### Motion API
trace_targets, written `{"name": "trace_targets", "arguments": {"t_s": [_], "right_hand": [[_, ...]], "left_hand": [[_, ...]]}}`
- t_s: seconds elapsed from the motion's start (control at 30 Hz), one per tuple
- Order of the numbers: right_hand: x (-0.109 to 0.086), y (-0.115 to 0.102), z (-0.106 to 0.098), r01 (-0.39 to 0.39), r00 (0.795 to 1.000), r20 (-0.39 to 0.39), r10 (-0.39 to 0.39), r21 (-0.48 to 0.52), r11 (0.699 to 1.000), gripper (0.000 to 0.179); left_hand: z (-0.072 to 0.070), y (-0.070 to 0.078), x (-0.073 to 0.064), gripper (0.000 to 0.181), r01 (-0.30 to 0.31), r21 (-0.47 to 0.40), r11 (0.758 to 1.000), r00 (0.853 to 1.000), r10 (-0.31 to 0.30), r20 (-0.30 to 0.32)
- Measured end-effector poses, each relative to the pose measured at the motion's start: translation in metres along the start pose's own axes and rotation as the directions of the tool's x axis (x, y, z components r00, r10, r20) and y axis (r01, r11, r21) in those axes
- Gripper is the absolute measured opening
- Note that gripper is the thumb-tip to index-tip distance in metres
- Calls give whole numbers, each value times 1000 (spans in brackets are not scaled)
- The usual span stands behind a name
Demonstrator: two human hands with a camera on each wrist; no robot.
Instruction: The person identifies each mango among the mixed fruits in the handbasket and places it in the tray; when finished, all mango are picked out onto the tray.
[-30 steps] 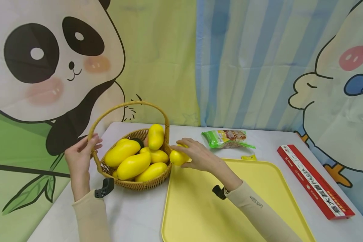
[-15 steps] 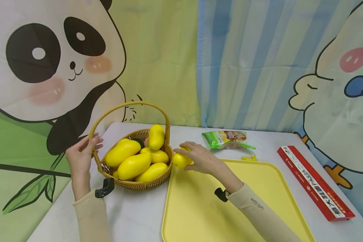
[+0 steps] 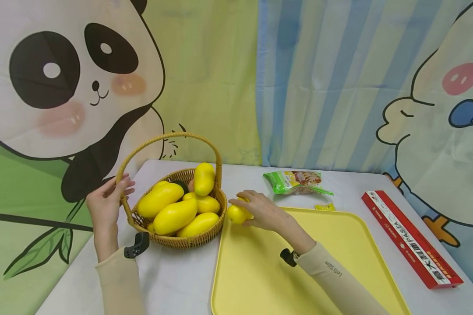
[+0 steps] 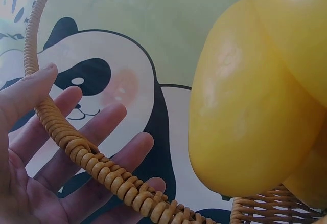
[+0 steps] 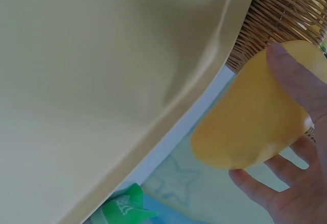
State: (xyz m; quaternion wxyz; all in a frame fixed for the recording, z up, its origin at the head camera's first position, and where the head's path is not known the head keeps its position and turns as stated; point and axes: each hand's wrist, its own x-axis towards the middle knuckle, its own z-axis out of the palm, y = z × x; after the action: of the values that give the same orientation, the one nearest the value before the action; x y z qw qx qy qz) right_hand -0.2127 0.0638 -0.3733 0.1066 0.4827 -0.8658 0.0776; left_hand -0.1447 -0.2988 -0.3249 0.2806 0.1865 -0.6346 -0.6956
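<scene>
A wicker basket (image 3: 199, 241) filled with yellow mangoes (image 3: 175, 216) stands on the left of the table. My left hand (image 3: 107, 199) holds the left side of its arched handle (image 4: 89, 158); in the left wrist view the thumb crosses in front and the loosely spread fingers lie behind. In my right hand (image 3: 262, 212) is a mango (image 5: 250, 116), pinched between thumb and fingers, just right of the basket near the corner of a yellow tray (image 3: 299, 262). The right wrist view shows the thumb on one side of the mango and fingertips on the other.
Behind the tray lie a green-and-clear food bag (image 3: 295, 182) and a small yellow packet (image 3: 325, 206). A long red pasta box (image 3: 411, 238) lies along the right side. A dark green item (image 3: 180, 186) shows among the mangoes. Cartoon-printed curtains (image 3: 311, 83) hang behind the table.
My right hand has moved the mango slightly right and down, away from the basket rim. The left hand stays at the handle, and the basket has hardly moved.
</scene>
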Motion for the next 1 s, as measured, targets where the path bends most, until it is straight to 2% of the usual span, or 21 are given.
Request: {"name": "trace_targets", "arguments": {"t_s": [0.13,0.27,0.47,0.57,0.83,1.0], "right_hand": [[0,0,4,6,1000,-2,-6,-4,1000,67],[-2,0,9,-6,1000,30,6,-4,1000,64],[-4,1,15,-15,999,46,16,-11,1000,63],[-4,0,17,-14,999,47,14,-6,1000,62],[-5,-1,18,-39,993,111,38,2,999,66],[-5,-2,18,-37,992,117,38,-7,999,65]], "left_hand": [[0,0,0,44,4,0,1000,1000,-4,-3],[0,0,0,44,7,2,1000,1000,-7,-1],[0,0,-2,43,-30,-8,1000,1000,30,6],[0,1,-2,42,-37,-7,999,999,37,6],[0,1,-3,42,-31,-4,1000,1000,31,2],[0,1,-3,44,-33,5,999,999,33,6]]}}
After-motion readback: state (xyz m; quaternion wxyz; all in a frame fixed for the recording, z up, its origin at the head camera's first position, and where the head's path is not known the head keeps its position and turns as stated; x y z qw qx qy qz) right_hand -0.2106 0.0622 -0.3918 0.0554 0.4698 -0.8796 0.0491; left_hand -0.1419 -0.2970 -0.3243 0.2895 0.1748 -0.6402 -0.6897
